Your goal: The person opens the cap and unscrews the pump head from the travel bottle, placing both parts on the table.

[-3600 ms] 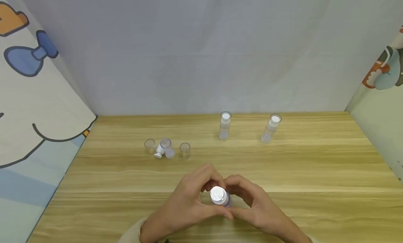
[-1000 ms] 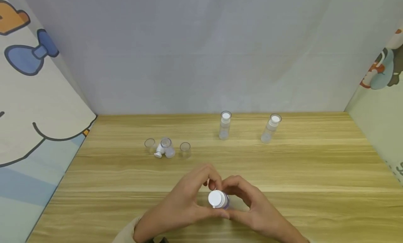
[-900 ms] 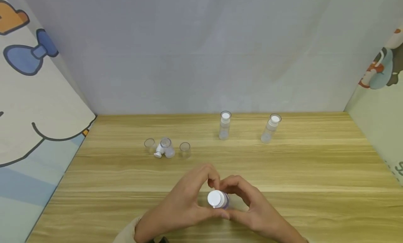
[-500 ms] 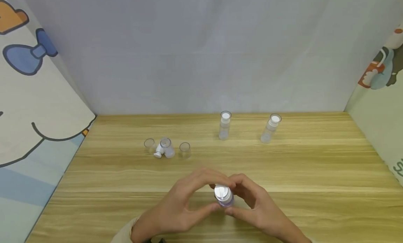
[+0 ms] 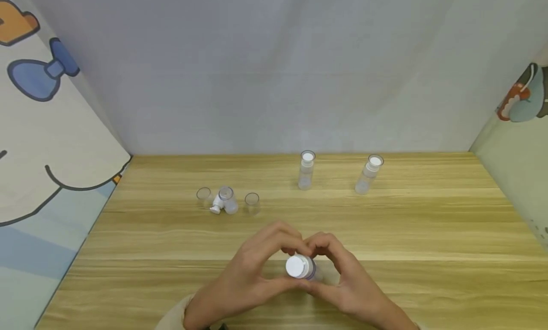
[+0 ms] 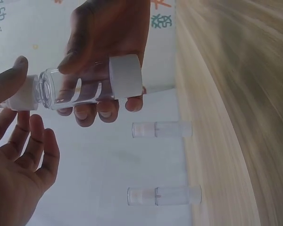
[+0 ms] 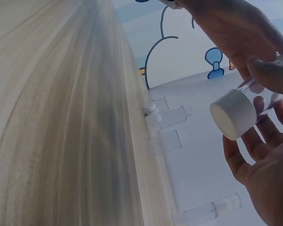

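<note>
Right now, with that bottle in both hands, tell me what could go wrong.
The clear bottle is held up off the table, so it might drop if the right hand loosens its grip. With the left hand pinching the white top, a crooked turn might seat it badly. A loose white pump lies beside an uncapped bottle; a stray knock could tip that bottle over.

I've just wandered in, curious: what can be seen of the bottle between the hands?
The bottle is a clear, glass- or plastic-looking cylinder with a white base and a white top. Held above the table, roughly upright, its body is gripped by the right hand while the left hand pinches the top.
</note>
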Demonstrator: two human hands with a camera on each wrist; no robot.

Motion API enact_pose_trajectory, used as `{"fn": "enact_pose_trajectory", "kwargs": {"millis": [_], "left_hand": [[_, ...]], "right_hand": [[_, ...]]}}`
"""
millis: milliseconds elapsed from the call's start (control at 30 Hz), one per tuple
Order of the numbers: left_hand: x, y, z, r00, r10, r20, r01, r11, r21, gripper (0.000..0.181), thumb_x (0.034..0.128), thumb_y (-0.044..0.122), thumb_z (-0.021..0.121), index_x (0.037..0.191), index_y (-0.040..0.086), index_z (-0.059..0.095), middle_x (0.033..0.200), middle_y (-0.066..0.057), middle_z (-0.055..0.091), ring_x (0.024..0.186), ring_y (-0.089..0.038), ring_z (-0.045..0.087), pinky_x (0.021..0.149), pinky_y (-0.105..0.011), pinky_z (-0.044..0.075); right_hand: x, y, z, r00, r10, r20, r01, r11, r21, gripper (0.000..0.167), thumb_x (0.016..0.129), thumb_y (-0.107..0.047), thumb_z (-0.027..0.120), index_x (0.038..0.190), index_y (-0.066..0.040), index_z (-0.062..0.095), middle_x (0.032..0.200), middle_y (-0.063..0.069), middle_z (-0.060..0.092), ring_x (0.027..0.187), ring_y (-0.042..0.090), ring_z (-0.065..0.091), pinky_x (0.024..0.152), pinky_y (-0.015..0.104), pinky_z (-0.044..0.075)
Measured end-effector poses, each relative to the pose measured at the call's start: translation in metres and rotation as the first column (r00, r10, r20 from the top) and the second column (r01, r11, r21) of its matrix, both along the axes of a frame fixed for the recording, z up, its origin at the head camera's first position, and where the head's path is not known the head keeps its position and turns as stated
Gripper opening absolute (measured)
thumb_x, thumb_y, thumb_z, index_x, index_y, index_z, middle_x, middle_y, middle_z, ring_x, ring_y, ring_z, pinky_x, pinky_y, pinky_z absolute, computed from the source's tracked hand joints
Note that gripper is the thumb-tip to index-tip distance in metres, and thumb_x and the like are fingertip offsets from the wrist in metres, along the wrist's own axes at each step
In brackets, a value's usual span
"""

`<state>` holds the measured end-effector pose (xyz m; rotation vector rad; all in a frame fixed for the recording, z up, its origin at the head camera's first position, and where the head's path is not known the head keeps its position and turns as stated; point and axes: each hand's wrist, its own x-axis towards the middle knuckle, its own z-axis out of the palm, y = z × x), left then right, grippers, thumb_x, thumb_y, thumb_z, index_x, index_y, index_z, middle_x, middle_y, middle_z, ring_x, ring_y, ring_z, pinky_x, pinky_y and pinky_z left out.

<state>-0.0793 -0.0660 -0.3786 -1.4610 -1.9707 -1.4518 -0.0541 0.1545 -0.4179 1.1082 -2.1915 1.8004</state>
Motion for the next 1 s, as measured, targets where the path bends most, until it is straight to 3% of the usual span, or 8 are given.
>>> {"fn": "enact_pose_trajectory", "kwargs": {"millis": [200,400,667,833,1000], "left_hand": [[0.001,0.002,0.000,0.999,0.034,0.003,-0.034,0.999,-0.027,0.047,0.0771,0.016,0.092,0.114,0.010,0.064,0.111,-0.003,0.060,0.101,-0.012,0.062,0.091,-0.023,0.058],[0.003,0.000,0.001,0.999,0.051,0.012,-0.050,0.997,-0.064,0.060,0.0769,0.020,0.093,0.126,0.008,0.061,0.123,-0.006,0.058,0.113,-0.016,0.058,0.092,-0.026,0.056],[0.002,-0.005,0.002,0.998,-0.037,0.050,0.036,0.999,0.017,0.049,0.0816,0.001,0.086,0.123,0.003,0.062,0.121,-0.011,0.066,0.111,-0.019,0.063,0.089,-0.027,0.058],[0.001,-0.008,0.005,0.998,-0.047,0.045,0.045,0.997,0.058,0.046,0.0825,0.000,0.086,0.123,0.001,0.062,0.116,-0.013,0.067,0.107,-0.019,0.064,0.090,-0.028,0.059],[-0.004,-0.013,0.009,0.999,-0.007,0.039,0.004,0.998,0.069,0.047,0.0814,-0.001,0.086,0.122,0.001,0.063,0.114,-0.012,0.068,0.101,-0.016,0.061,0.086,-0.026,0.057]], "right_hand": [[-0.002,-0.001,-0.001,0.997,-0.021,-0.073,0.023,0.999,0.027,0.055,0.082,0.000,0.086,0.124,-0.004,0.051,0.123,0.005,0.064,0.113,0.014,0.060,0.103,0.024,0.048],[-0.001,0.001,-0.002,1.000,-0.006,0.001,0.006,1.000,0.015,0.054,0.083,0.005,0.083,0.124,-0.002,0.049,0.122,0.004,0.058,0.116,0.012,0.059,0.105,0.024,0.051],[0.002,0.002,0.000,0.997,-0.001,0.079,0.001,1.000,-0.001,0.048,0.087,0.004,0.080,0.122,-0.005,0.049,0.126,0.006,0.060,0.122,0.014,0.062,0.111,0.027,0.049],[0.003,0.004,0.000,0.996,-0.012,0.094,0.010,1.000,0.020,0.046,0.089,0.002,0.080,0.122,-0.006,0.048,0.127,0.005,0.058,0.121,0.013,0.061,0.112,0.026,0.048],[0.001,0.008,-0.003,0.998,-0.048,0.031,0.047,0.998,0.052,0.049,0.085,0.004,0.082,0.120,-0.006,0.049,0.121,0.001,0.058,0.117,0.013,0.059,0.108,0.026,0.051]]}}
